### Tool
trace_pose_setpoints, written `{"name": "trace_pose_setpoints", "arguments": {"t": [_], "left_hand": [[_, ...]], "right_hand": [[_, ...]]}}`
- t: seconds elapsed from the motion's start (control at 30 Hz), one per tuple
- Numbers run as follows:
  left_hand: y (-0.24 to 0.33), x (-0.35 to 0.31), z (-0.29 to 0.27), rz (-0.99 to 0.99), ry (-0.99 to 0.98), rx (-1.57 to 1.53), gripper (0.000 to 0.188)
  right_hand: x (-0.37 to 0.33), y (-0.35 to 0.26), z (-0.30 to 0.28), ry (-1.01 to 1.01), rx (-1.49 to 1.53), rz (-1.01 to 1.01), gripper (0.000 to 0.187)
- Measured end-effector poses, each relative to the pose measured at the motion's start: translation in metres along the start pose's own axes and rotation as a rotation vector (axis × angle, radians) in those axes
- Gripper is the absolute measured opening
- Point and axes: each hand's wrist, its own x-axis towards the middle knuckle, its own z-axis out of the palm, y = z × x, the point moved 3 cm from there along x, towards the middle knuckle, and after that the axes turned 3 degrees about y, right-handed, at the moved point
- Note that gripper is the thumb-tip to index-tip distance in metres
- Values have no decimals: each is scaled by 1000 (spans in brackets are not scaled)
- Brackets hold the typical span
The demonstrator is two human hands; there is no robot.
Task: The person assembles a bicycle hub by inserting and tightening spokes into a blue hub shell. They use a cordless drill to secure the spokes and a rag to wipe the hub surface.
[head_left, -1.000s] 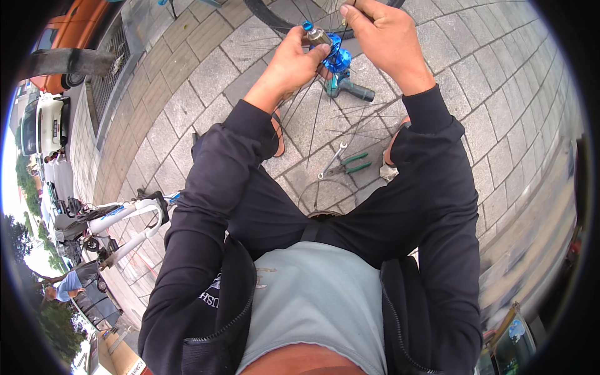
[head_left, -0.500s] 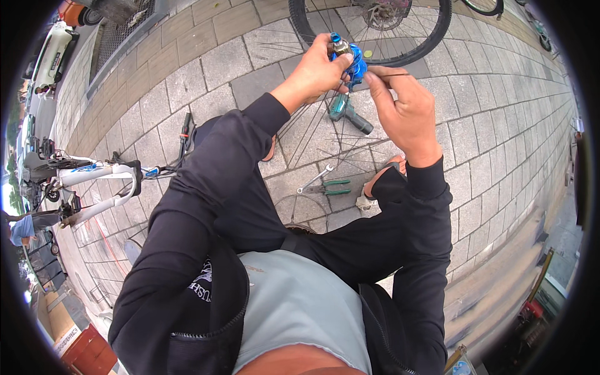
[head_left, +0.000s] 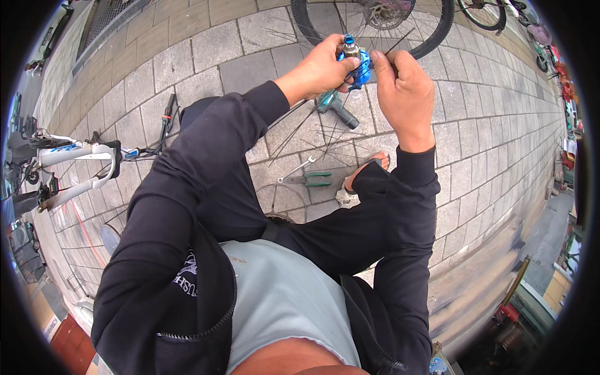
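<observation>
A blue bicycle hub [head_left: 363, 74] with a silver end and several dark spokes hanging from it is held up in front of me. My left hand [head_left: 322, 67] is closed around it, thumb on the silver part. Close beside the hub's right side is my right hand [head_left: 406, 97], its thumb and forefinger pinched on a thin spoke [head_left: 403, 40] that slants up to the right. The spoke's lower end is hidden by the fingers. Below the hub, a teal and black power drill [head_left: 339, 111] lies on the paving.
A combination wrench [head_left: 296, 169] and green-handled pliers [head_left: 317, 179] lie near my foot, with loose spokes around. Ahead stands a bicycle wheel [head_left: 445, 31] with a brake disc. On the left is a white bicycle frame [head_left: 94, 153], near a black tool with a red band [head_left: 167, 119].
The spoke in my right hand has swung from nearly level to slanting upward. My view has shifted slightly; my left hand still holds the hub.
</observation>
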Motion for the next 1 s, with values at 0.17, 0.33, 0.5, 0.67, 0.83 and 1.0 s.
{"name": "trace_pose_setpoints", "arguments": {"t": [0.17,0.33,0.5,0.67,0.83,1.0], "left_hand": [[-1,6,5,26,74,-71,58],[-4,12,-2,18,133,-104,58],[-3,12,-2,54,105,-190,52],[6,9,-5,14,49,-311,45],[3,13,-11,22,84,-326,45],[4,10,-13,63,86,-259,45]], "right_hand": [[0,30,-13,94,-31,269,31],[-10,21,-4,60,140,184,26],[-13,18,-10,73,190,122,20],[-12,11,-11,43,239,108,17],[-16,21,-6,51,236,151,17],[-24,17,-6,26,203,275,28]]}}
